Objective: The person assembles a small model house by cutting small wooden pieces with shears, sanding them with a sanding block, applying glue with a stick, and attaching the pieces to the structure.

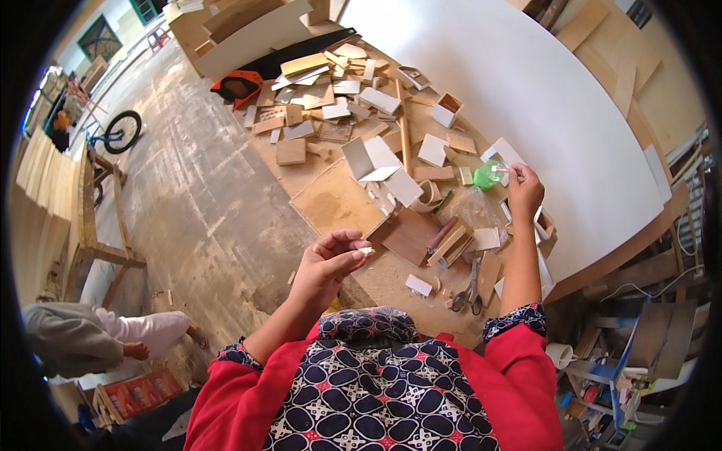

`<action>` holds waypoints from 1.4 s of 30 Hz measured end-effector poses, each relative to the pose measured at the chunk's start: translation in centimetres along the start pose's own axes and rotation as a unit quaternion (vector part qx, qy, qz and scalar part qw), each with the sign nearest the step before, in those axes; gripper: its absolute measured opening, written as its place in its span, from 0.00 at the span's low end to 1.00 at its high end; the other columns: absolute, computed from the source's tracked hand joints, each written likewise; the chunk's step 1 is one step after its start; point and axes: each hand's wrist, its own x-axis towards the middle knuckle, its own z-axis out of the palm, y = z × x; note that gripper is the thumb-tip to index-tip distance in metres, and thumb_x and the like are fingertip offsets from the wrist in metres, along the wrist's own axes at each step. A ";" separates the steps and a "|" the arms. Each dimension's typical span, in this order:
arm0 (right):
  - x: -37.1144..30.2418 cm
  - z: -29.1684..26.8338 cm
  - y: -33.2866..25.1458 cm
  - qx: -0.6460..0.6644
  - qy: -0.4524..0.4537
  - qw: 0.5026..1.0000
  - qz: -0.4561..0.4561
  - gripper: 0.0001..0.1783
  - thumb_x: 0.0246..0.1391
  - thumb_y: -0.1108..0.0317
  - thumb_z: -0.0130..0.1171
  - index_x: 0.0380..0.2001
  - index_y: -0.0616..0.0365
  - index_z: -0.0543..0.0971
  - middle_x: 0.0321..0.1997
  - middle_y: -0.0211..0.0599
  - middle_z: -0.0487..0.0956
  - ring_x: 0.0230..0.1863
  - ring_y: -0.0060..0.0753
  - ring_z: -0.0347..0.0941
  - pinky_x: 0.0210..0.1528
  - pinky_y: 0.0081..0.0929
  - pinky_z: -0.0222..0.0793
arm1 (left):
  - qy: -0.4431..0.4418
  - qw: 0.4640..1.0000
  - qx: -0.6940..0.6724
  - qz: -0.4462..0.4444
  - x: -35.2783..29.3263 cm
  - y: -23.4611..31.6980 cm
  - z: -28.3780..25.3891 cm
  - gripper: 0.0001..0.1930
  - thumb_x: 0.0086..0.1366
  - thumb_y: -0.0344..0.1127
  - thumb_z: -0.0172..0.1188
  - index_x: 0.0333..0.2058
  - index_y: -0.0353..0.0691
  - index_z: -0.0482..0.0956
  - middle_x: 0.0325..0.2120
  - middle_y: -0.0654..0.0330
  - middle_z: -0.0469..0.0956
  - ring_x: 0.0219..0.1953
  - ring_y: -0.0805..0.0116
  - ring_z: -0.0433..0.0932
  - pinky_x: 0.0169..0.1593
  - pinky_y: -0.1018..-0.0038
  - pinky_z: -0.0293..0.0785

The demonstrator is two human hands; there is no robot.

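Observation:
My left hand [329, 263] pinches a small pale wooden piece [366, 252] between thumb and fingertips, above the near edge of the worktable. Stretched out to the right, my right hand [526, 192] grips a thin light stick [501, 170], whose far end reaches the mouth of a green plastic container [486, 177]. A crumpled clear plastic bag [475, 209] lies just below that container. Closer to me are a pair of dark-handled scissors [471, 289] and a small white block [418, 286]. A flat plywood board [340, 201] rests beyond my left hand.
Many white and bare wood offcuts [331, 94] are heaped at the far side, beside an orange-handled saw [239, 88]. A large white panel [541, 98] spans the right. Another person [75, 342] is at lower left, near a wooden bench [94, 225]. Shelves with clutter [609, 383] stand lower right.

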 end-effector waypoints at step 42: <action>-19.6 -13.6 -3.1 0.080 0.032 0.990 0.112 0.10 0.52 0.74 0.58 0.39 0.60 0.78 0.43 0.31 0.75 0.32 0.20 0.69 0.33 0.18 0.66 | 0.034 0.895 0.383 0.224 17.7 1.7 -10.7 0.03 0.57 0.27 0.60 0.30 0.35 0.79 0.28 0.63 0.80 0.31 0.75 0.76 0.40 0.79 0.71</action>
